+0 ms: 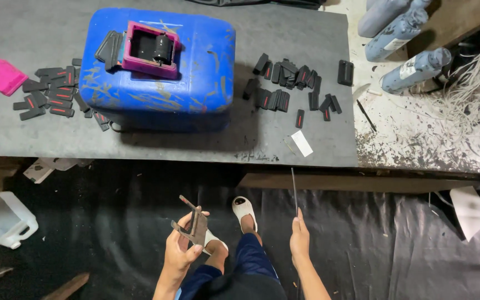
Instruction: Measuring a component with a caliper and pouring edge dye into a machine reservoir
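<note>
Left hand grip: clenched on flat dark pieces, below the worktop front edge | Right hand grip: pinching a thin dark rod upright, its tip near that edge

Light falls from above, bright and even on the grey counter, dim on the black floor sheet beneath. The blue jerrycan throws a soft shadow toward 5 o'clock. The white debris at 3 o'clock shows mild glare. Wide-angle distortion bends the edges; focus stays fairly sharp, with slight softness at the corners.
</note>
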